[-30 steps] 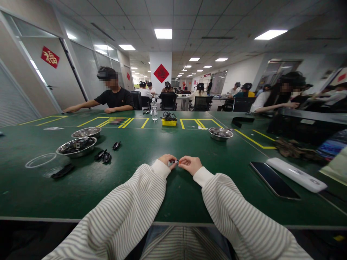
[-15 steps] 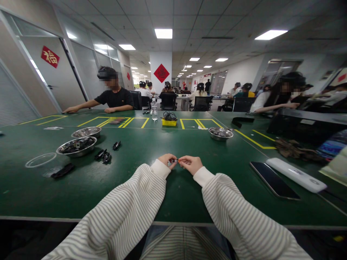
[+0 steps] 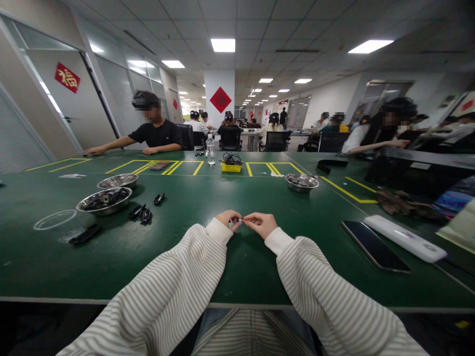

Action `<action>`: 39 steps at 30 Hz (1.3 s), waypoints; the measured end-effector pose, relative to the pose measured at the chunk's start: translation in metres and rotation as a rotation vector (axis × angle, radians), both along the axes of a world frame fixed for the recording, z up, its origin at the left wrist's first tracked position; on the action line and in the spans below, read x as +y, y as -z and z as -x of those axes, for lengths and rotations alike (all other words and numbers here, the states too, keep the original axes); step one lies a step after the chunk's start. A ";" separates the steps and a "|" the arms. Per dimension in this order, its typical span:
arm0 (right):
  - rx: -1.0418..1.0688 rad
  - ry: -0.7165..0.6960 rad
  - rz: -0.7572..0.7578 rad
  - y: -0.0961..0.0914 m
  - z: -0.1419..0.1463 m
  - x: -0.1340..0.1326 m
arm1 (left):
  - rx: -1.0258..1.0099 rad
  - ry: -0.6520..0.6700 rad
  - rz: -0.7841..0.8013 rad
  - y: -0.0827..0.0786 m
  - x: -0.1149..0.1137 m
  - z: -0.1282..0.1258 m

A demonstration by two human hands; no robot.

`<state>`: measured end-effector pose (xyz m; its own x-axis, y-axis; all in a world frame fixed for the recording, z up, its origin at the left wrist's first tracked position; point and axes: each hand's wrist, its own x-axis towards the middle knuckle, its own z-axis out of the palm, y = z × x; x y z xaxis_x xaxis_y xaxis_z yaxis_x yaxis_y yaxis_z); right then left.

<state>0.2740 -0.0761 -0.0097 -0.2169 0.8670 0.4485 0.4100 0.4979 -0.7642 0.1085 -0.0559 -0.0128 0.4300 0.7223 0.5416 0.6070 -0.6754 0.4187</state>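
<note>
My left hand [image 3: 225,218] and my right hand [image 3: 263,225] meet above the green table [image 3: 245,277], fingertips nearly touching. Between them is a small dark part with a silvery piece [image 3: 240,220] and a spot of orange by the right fingertips. The left fingers are pinched round its left end, and the right thumb and fingers pinch the right end. Its exact kind is too small to make out. Off to the left lie several black plastic pieces [image 3: 145,215], beside a steel bowl [image 3: 104,201] full of dark parts.
Another steel bowl [image 3: 118,181] stands behind the full one; a third bowl [image 3: 302,183] is at right. Farther back are a yellow tray [image 3: 231,168] of black cables and a water bottle [image 3: 211,151]. A phone [image 3: 374,246] and white power strip [image 3: 406,239] lie right. Co-workers sit across the table.
Almost nothing differs. Both hands keep their pinch on the small part in the same place, and the view has shifted very slightly.
</note>
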 end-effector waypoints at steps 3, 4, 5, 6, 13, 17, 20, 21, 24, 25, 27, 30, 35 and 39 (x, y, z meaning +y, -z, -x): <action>0.013 0.018 0.010 0.000 0.000 0.000 | -0.008 0.017 0.003 0.001 0.000 0.000; 0.019 0.024 0.016 -0.001 0.000 -0.001 | -0.010 0.022 0.002 0.001 0.001 0.000; 0.025 0.027 0.024 -0.001 0.000 -0.001 | -0.010 0.025 0.000 0.001 0.001 0.000; 0.031 0.026 0.033 -0.001 0.001 -0.001 | -0.009 0.025 -0.001 0.001 0.001 0.001; 0.080 -0.006 0.074 0.002 0.001 0.001 | 0.016 0.001 0.008 0.000 0.000 0.001; 0.084 -0.003 0.085 0.003 0.000 0.002 | 0.009 0.007 0.009 0.000 0.000 0.001; 0.074 -0.001 0.072 0.002 0.000 0.001 | 0.009 0.011 0.011 0.000 0.000 0.002; 0.071 -0.003 0.065 0.001 0.000 0.001 | 0.008 0.009 0.013 0.000 0.000 0.002; 0.063 -0.009 0.046 0.000 -0.001 0.000 | 0.006 0.004 0.018 0.000 0.000 0.002; 0.061 -0.009 0.041 0.000 -0.001 0.000 | 0.006 0.004 0.020 0.000 0.000 0.002; 0.060 -0.007 0.039 0.000 -0.001 0.000 | 0.008 0.008 0.028 0.000 0.000 0.001; 0.071 -0.009 0.060 0.001 0.000 0.000 | 0.006 0.013 0.041 -0.001 -0.001 0.001; 0.090 -0.013 0.091 0.001 0.000 0.000 | 0.010 0.046 0.047 0.000 -0.002 0.002; 0.082 -0.019 0.074 -0.001 0.001 -0.001 | 0.013 0.068 0.030 0.002 0.000 0.001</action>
